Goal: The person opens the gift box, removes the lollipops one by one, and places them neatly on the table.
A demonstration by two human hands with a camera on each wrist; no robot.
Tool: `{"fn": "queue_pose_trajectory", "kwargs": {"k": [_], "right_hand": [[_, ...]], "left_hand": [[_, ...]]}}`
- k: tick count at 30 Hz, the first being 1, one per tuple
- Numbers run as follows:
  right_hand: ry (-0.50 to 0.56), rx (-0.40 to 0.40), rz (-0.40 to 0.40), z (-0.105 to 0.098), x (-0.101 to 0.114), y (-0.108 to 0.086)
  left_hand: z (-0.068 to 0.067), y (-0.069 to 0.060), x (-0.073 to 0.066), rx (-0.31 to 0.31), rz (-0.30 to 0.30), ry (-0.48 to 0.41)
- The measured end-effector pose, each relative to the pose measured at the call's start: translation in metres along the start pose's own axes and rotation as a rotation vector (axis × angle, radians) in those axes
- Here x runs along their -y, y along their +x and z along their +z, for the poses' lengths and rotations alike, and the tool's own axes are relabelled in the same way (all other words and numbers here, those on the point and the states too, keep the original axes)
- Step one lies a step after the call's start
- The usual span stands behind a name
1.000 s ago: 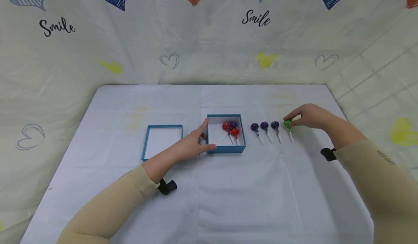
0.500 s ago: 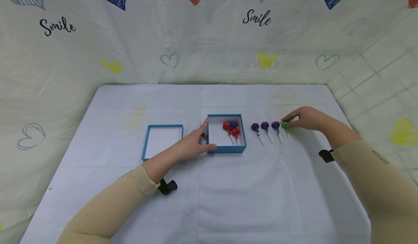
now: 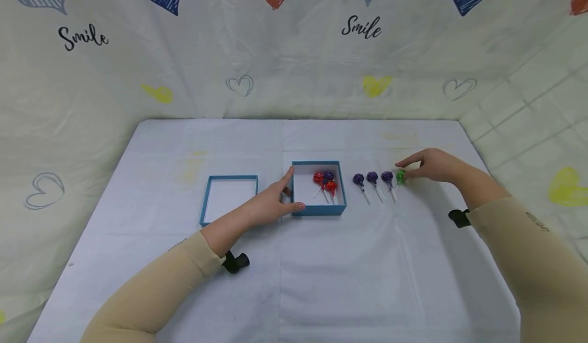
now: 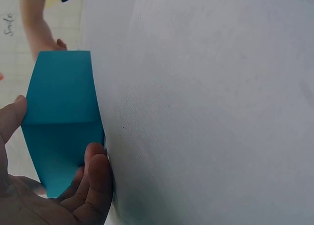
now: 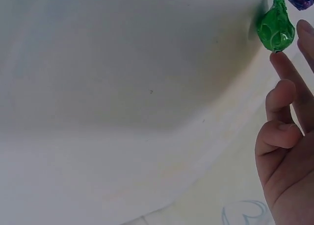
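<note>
Across a white-covered surface [image 3: 349,282], a person works with both bare hands on lollipops and an open blue box [image 3: 318,210]. Judging by how things lie, the work is partly done: inside the box, toward its right side, are two red lollipops [image 3: 318,178] and a purple one [image 3: 328,175], with any beneath them hard to make out. Outside, to the box's right, three purple lollipops [image 3: 372,176] lie in a neat row with their sticks toward the person, and a green lollipop [image 3: 401,176] lies at the row's right end, just beside the last purple. These four appear to be what is left to deal with, along with the blue lid [image 3: 233,177], which lies apart to the left of the box. The right hand [image 3: 434,165] reaches in from the right, its thumb and forefinger parted around the green candy head; the right wrist view shows one fingertip touching the rounded end and another finger close by but apart, with no firm grip evident. The left hand [image 3: 268,204] rests spread against the box's left end, forefinger along the side and thumb at the near wall, seemingly steadying it.
</note>
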State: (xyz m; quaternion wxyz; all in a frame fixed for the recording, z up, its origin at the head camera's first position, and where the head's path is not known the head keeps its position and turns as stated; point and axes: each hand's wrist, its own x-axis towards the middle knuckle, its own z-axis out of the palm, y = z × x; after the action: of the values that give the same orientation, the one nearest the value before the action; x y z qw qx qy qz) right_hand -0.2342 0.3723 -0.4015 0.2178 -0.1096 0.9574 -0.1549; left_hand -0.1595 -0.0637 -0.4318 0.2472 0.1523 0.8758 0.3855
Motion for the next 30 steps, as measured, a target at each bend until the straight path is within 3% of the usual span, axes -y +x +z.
{"fn": "queue_pose_trajectory", "kwargs": {"k": [16, 23, 30], "right_hand": [[0.016, -0.014, 0.006, -0.011, 0.025, -0.003], [0.014, -0.013, -0.028, -0.016, 0.058, -0.001], [0.008, -0.014, -0.141, -0.012, 0.103, 0.011]], "left_hand": [[-0.001, 0.000, -0.001, 0.003, -0.007, 0.005], [0.000, 0.001, 0.001, 0.009, -0.001, 0.000], [-0.001, 0.000, 0.001, 0.008, 0.009, -0.011]]}}
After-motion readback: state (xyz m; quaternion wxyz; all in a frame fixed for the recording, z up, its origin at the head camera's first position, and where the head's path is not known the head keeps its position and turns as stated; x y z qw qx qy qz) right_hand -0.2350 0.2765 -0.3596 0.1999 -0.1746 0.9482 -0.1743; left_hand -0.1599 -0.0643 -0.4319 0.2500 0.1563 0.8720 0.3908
